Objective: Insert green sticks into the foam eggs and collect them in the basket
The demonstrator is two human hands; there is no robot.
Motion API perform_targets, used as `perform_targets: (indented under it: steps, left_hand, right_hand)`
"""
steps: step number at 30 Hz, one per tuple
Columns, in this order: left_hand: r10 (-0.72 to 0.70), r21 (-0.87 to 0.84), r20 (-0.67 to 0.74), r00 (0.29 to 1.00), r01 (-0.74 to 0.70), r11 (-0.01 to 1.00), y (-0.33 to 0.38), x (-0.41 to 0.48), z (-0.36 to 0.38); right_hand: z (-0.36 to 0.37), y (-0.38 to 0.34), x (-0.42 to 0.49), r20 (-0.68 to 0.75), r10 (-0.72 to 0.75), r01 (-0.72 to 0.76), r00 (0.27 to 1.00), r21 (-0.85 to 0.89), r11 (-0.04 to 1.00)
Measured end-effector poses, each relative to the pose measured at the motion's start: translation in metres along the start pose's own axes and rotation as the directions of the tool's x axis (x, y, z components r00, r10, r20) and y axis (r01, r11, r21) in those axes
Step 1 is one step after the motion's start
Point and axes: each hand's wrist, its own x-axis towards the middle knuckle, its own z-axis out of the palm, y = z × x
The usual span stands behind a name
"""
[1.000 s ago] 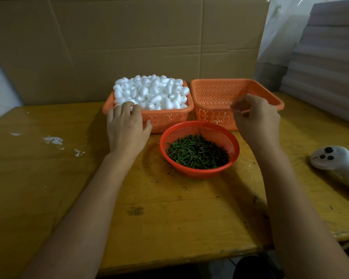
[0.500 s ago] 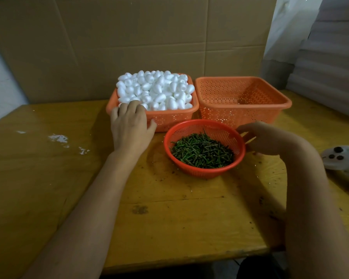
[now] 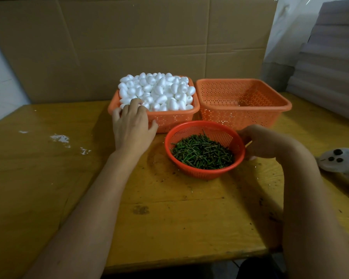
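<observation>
While the left hand [image 3: 131, 125] is lying fingers-spread over the foam eggs [image 3: 159, 91] in the far-left basket [image 3: 169, 119], grip unclear, the right hand [image 3: 258, 142] is pinching the round basket [image 3: 205, 172] rim. Green sticks [image 3: 201, 152] are lying jumbled, pointing every way. Far-right square basket [image 3: 244, 115] is sitting just beside.

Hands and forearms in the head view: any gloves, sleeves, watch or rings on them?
None visible. The left hand and right hand are bare, without gloves, and both forearms are uncovered to the frame's bottom edge, with no sleeve, watch or bracelet. No rings show, though the right hand's fingers are mostly hidden.
</observation>
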Motion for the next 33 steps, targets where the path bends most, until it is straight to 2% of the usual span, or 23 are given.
perform_targets:
  steps: [3,5,8,12,18,21,23,26,28,30,33]
  left_hand:
    - [0.003,-0.003,0.0,1.0,-0.003,1.0,-0.001,0.001,0.001]
    - [0.005,-0.002,0.0,1.0,-0.005,1.0,-0.001,0.001,0.001]
    - [0.008,0.002,-0.005,1.0,-0.008,1.0,-0.001,0.0,0.001]
    - [-0.001,-0.005,-0.01,1.0,0.001,1.0,0.0,0.0,0.001]
    - [-0.005,0.005,-0.007,1.0,0.005,1.0,0.0,0.002,0.0]
    - [-0.009,-0.001,-0.008,1.0,0.009,1.0,0.0,0.002,0.0]
    - [-0.01,-0.007,-0.01,1.0,0.01,1.0,0.0,0.003,0.0]
    - [-0.008,-0.014,-0.01,1.0,0.008,1.0,0.001,0.002,0.0]
    - [-0.005,-0.023,-0.011,1.0,0.005,1.0,0.001,0.001,0.0]
    - [-0.002,-0.031,-0.012,1.0,0.002,1.0,0.001,0.001,0.0]
    - [0.0,-0.037,-0.014,1.0,-0.001,0.999,0.001,0.001,-0.002]
  right_hand:
    - [0.0,0.0,0.0,-0.048,0.032,-0.031,0.998,0.02,0.999]
    - [-0.003,0.002,-0.001,-0.15,0.04,-0.035,0.988,0.04,0.999]
    - [-0.01,0.004,-0.008,-0.303,0.011,0.055,0.953,0.209,0.976]
    - [-0.016,-0.001,-0.02,-0.279,-0.055,0.173,0.959,0.418,0.892]
    - [-0.016,-0.005,-0.026,-0.421,-0.013,0.179,0.907,0.358,0.916]
    - [-0.016,-0.007,-0.029,-0.456,-0.03,0.236,0.89,0.402,0.885]
    - [-0.015,-0.012,-0.031,-0.53,-0.043,0.313,0.847,0.432,0.846]
    - [-0.013,-0.019,-0.032,-0.708,-0.019,0.455,0.705,0.432,0.779]
    - [-0.011,-0.021,-0.03,-0.784,0.023,0.497,0.62,0.416,0.762]
    - [-0.01,-0.022,-0.026,-0.811,0.075,0.493,0.58,0.423,0.761]
    - [-0.01,-0.023,-0.02,-0.822,0.119,0.491,0.557,0.441,0.751]
